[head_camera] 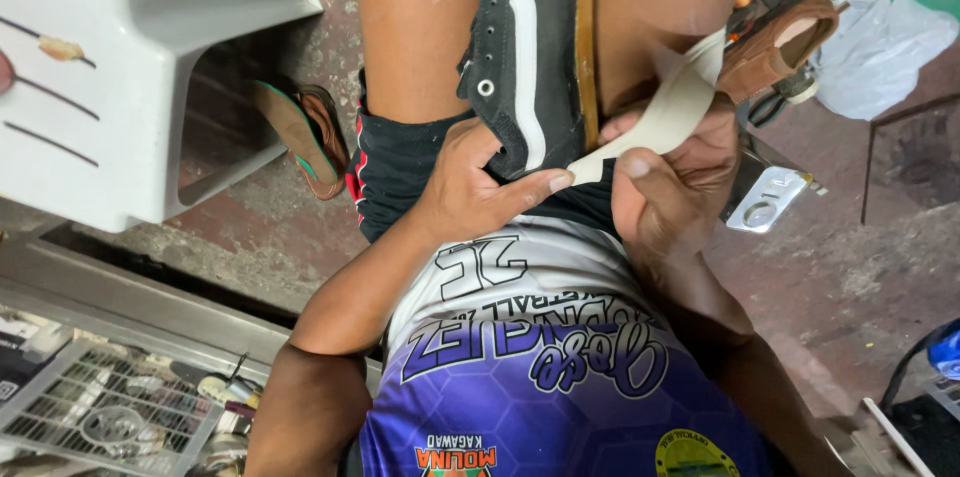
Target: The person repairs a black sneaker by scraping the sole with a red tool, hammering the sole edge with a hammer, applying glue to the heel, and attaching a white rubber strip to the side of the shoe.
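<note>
Black canvas of a sneaker point(525, 67) rests on the person's lap, where the left hand point(470, 187) and right hand point(670, 187) both pinch a loose cream rubber strip point(660, 117) beside its sole edge, seemingly mostly unattached yet.

A black skate-style shoe point(527, 57) with a curved white side stripe, a metal eyelet and a tan rubber edge lies lengthwise on the person's lap, its upper turned to the camera. A cream rubber strip point(655, 117), partly peeled away, curves off the shoe's tan edge to the right of the shoe, and its loose pointed end lies just below the shoe's near end.
</note>
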